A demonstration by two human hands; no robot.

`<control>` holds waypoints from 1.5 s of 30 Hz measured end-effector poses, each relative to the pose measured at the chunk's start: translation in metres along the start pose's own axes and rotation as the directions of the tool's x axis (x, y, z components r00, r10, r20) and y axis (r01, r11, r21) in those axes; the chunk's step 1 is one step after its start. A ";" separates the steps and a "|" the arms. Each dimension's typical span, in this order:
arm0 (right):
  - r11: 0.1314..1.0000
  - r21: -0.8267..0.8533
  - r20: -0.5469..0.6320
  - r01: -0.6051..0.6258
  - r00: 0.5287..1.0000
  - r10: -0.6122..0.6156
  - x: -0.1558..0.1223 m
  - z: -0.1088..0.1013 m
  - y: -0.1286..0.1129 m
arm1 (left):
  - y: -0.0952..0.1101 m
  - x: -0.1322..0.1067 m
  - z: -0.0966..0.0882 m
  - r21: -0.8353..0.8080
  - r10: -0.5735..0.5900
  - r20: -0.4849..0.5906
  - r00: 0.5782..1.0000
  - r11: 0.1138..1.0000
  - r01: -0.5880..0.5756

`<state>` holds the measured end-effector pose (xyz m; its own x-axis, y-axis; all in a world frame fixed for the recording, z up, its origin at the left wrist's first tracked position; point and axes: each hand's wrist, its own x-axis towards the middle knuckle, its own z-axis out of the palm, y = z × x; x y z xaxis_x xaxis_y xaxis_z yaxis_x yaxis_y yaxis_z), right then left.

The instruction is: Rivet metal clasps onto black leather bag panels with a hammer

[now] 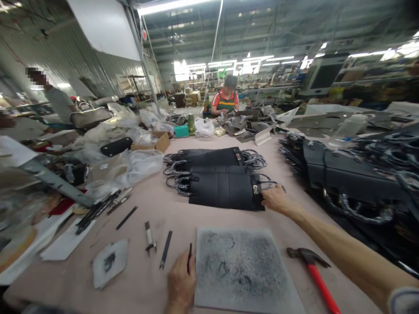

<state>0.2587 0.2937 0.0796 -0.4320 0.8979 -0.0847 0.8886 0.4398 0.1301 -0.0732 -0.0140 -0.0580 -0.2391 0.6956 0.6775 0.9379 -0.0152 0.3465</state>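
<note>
My left hand (180, 279) is closed around a thin dark strip (190, 255) that points upward, at the left edge of a grey square board (244, 270) with black marks. Stretched forward, my right hand (275, 198) has its fingers closed on the right edge of a black bag panel (225, 189). That panel has a small metal clasp (255, 189) and wrapped handles, and it lies at the front of a stack of similar panels (212, 157). The fingertips of my right hand are partly hidden.
A hammer (314, 270) with a red handle lies right of the board. Left are calipers (149, 237), a dark strip (166, 249) and a stained pad (110, 263). More black panels (343, 168) are heaped right. Plastic bags (140, 165) crowd the left; a person (225, 100) sits across.
</note>
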 end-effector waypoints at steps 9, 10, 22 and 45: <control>0.989 -0.046 -0.203 0.140 0.968 -0.147 -0.083 -0.041 -0.007 | 0.009 0.003 -0.007 -0.031 -0.093 0.090 0.992 0.995 0.096; 0.995 -0.033 -0.239 0.099 0.965 -0.104 -0.101 -0.039 -0.015 | 0.009 0.003 -0.007 -0.034 -0.100 0.102 0.990 0.994 0.104; 0.831 0.345 0.155 -0.438 0.899 0.410 -0.262 0.058 -0.171 | 0.002 0.003 -0.004 -0.047 -0.107 0.117 0.987 0.992 0.113; 0.840 0.517 0.184 -0.164 0.980 0.077 -0.230 0.013 -0.237 | 0.003 0.002 -0.007 -0.072 -0.228 0.211 0.950 0.966 0.248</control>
<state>0.1497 -0.0168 0.0553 -0.3260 0.9103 -0.2550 0.8971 0.2129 -0.3871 -0.0724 -0.0177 -0.0506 -0.3882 0.8162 0.4279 0.8286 0.1059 0.5497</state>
